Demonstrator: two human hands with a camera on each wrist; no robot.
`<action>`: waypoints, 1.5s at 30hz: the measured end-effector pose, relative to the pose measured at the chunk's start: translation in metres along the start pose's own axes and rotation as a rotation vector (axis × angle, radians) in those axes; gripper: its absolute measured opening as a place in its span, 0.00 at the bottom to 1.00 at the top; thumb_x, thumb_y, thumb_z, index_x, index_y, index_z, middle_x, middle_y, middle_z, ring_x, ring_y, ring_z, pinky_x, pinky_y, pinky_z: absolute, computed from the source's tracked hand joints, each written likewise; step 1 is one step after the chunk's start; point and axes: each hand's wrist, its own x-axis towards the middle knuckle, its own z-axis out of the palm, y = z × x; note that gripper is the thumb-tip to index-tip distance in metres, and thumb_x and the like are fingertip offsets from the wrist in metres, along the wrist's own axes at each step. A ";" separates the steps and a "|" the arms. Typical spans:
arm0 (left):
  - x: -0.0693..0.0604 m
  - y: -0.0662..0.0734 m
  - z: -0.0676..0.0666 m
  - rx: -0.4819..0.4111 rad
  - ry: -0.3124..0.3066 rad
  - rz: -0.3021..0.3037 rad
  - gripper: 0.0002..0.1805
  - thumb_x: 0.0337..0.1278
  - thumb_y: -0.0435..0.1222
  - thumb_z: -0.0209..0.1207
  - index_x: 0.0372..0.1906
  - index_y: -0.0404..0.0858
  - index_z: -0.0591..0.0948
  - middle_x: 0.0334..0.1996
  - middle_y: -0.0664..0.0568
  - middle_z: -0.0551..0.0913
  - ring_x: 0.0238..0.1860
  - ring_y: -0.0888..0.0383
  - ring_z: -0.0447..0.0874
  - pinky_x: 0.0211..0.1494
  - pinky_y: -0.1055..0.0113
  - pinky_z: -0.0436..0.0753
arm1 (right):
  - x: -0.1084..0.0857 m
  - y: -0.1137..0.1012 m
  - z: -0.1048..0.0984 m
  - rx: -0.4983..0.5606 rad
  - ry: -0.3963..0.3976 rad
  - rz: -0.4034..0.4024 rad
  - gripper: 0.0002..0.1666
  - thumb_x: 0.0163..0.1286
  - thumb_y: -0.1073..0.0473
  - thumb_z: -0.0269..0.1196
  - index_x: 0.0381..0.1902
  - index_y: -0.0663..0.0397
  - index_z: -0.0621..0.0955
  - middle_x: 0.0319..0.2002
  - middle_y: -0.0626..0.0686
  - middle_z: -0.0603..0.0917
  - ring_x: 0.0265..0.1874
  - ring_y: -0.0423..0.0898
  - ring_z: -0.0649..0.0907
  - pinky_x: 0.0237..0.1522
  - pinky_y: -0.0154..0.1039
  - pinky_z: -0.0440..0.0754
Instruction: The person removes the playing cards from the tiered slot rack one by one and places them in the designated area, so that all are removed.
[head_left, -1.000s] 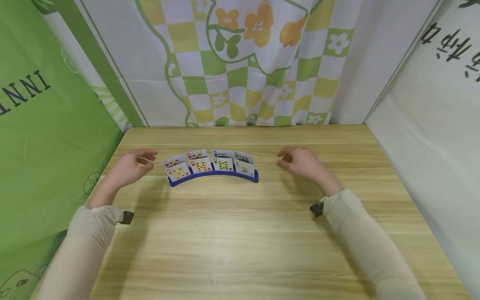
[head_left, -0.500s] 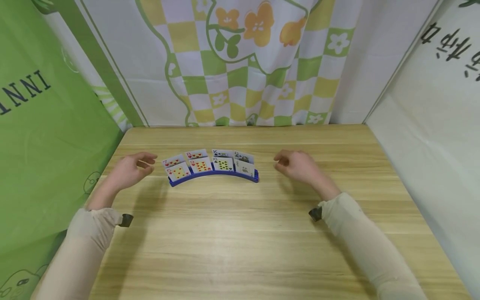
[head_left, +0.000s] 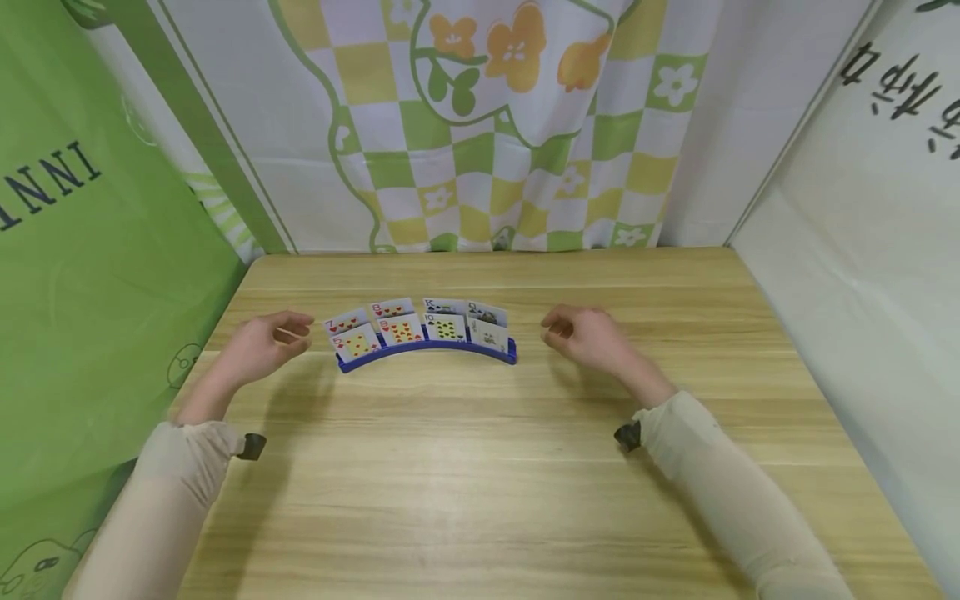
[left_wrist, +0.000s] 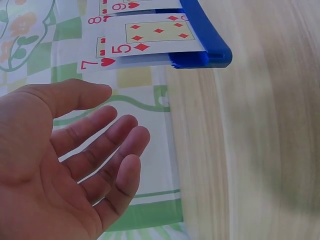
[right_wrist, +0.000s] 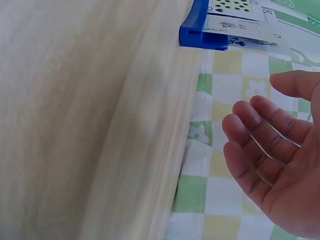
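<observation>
A curved blue card holder (head_left: 427,347) stands on the table with playing cards upright in two rows. In front are the five of diamonds (head_left: 356,342), the nine of hearts (head_left: 402,331), the ten of spades (head_left: 446,327) and a pale picture card (head_left: 490,336). Behind them show a seven, an eight, a king and a queen, partly covered. My left hand (head_left: 258,346) hovers just left of the holder, fingers loosely bent, palm bare in the left wrist view. To the right, further off, my right hand (head_left: 588,335) is likewise relaxed, holding nothing.
The wooden table (head_left: 450,475) reaches to a checked, flowered curtain (head_left: 510,167) at the back. A green cloth wall (head_left: 97,250) stands at the left and a white one (head_left: 855,250) at the right.
My right hand has drifted left and slightly nearer to me, closer to the holder. The left hand has lowered a little. Holder and cards have stayed put.
</observation>
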 end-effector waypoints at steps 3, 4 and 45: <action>-0.002 -0.002 0.002 -0.008 0.000 -0.012 0.23 0.69 0.38 0.58 0.64 0.35 0.75 0.55 0.35 0.82 0.53 0.39 0.84 0.52 0.46 0.83 | -0.001 -0.002 0.002 0.022 0.010 0.005 0.18 0.71 0.51 0.61 0.51 0.56 0.83 0.39 0.53 0.88 0.38 0.49 0.85 0.45 0.48 0.82; -0.002 -0.003 0.002 -0.008 0.000 -0.015 0.23 0.69 0.38 0.58 0.64 0.35 0.75 0.55 0.35 0.82 0.53 0.39 0.84 0.52 0.46 0.83 | -0.001 -0.003 0.003 0.025 0.015 0.006 0.18 0.71 0.51 0.61 0.50 0.56 0.83 0.39 0.53 0.88 0.38 0.49 0.85 0.45 0.48 0.82; -0.009 -0.016 0.041 -0.099 0.005 -0.092 0.21 0.66 0.38 0.60 0.59 0.31 0.78 0.50 0.35 0.85 0.49 0.39 0.86 0.49 0.53 0.85 | 0.000 -0.023 0.029 0.136 0.135 0.002 0.09 0.70 0.55 0.63 0.44 0.52 0.84 0.36 0.51 0.88 0.35 0.46 0.85 0.39 0.43 0.83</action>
